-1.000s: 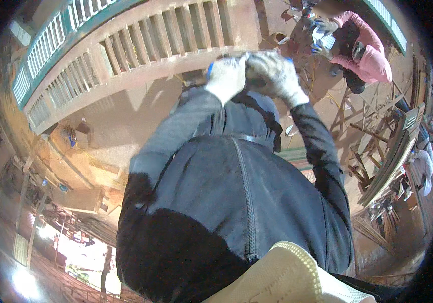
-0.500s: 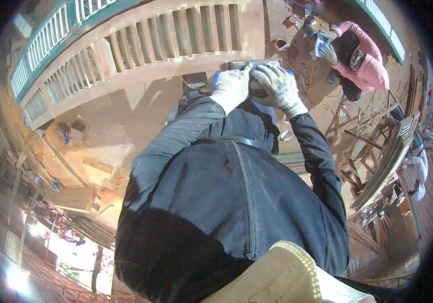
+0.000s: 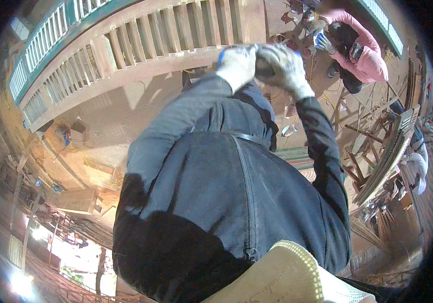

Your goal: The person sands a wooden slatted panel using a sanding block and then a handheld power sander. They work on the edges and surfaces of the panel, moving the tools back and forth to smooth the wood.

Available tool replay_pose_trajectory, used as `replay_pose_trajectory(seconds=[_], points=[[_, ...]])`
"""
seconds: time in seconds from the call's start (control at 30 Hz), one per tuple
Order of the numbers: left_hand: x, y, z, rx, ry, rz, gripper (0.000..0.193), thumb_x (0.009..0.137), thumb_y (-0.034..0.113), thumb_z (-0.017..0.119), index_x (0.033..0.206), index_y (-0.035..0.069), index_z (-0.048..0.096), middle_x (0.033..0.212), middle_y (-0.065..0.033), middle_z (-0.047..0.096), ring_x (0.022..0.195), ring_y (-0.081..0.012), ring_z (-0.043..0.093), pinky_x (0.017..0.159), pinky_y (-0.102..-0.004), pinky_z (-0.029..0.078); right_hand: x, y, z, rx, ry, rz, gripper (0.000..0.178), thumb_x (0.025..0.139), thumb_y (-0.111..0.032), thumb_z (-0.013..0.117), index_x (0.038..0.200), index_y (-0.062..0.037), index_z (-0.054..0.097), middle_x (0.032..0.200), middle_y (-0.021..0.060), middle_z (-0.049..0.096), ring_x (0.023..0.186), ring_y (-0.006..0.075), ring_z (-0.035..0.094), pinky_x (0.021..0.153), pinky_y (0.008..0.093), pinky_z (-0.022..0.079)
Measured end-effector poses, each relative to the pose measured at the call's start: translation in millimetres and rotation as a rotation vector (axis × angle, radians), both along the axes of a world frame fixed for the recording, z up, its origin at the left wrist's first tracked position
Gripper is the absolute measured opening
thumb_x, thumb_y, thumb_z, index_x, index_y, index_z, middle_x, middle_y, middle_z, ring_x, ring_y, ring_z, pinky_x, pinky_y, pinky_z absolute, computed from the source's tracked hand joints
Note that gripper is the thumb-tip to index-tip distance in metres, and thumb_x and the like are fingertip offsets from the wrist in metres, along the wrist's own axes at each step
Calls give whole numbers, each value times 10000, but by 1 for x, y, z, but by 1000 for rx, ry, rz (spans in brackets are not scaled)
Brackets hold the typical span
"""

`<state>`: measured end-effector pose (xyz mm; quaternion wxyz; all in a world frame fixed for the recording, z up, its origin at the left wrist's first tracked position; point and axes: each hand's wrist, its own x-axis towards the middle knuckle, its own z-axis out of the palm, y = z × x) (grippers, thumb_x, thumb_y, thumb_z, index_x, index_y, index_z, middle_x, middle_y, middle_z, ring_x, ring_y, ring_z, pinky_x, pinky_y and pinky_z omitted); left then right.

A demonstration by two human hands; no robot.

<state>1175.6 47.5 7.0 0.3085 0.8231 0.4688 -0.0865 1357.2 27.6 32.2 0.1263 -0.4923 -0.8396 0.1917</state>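
Observation:
My left hand point(image 3: 238, 68), in a whitish work glove with a blue cuff edge, is closed at the near edge of a louvered wooden shutter point(image 3: 253, 30). Right beside it, my right hand point(image 3: 286, 69), gloved the same way, curls its fingers over something dark. What the two hands grip together is hidden by the gloves and smeared by motion. The shutter is bare pinkish-brown wood with a row of slats, and it stretches from in front of me off to the left.
Beyond it stands a green-framed shutter point(image 3: 75, 38). At the right a person in a pink top point(image 3: 370, 63) bends over, wearing gloves. Stacked slatted panels point(image 3: 390, 156) and wood scraps lie on the right. A wooden box point(image 3: 77, 199) sits at the left.
Both my hands have moved slightly away from me, further over the shutter's edge. The flat grey edge seen under them before is now covered. The person in pink has shifted their arms.

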Motion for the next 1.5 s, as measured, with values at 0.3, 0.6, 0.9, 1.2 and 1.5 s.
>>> replay_pose_trajectory(seconds=[0.3,0.6,0.9,1.2,1.5], points=[[9,57,18,59,-23,-64,289,914,250,485,1026,90,698,1003,-148,719,939,-292,700,768,-459,557,13,42,-3,151,-66,11,634,622,-386,840,1172,-161,618,1077,78,674,978,291,657,828,405,536],[-6,80,-5,246,30,-19,306,907,279,493,1096,106,658,1060,-128,713,985,-278,696,779,-480,549,-8,72,9,-9,-192,-18,679,664,-348,822,1256,-120,582,1245,109,630,1133,335,599,954,439,471],[-97,-2,13,-48,38,2,351,964,209,410,1250,145,602,1080,-100,714,986,-253,697,789,-427,547,-107,-6,15,-106,-69,-25,714,621,-430,829,1220,-131,584,1214,76,634,1121,284,602,999,434,458],[-329,23,5,209,141,-15,305,881,257,593,1171,181,648,1024,-117,718,968,-284,692,833,-442,546,-316,27,-9,-18,256,24,477,702,-353,755,1059,-84,589,1059,135,610,984,325,589,859,461,468],[-265,36,29,-61,305,-67,526,766,337,743,1244,175,595,1119,-121,695,1045,-297,666,902,-438,523,-269,22,-6,-107,273,-15,468,675,-282,757,1063,-82,590,1051,132,599,983,350,581,868,469,462]])
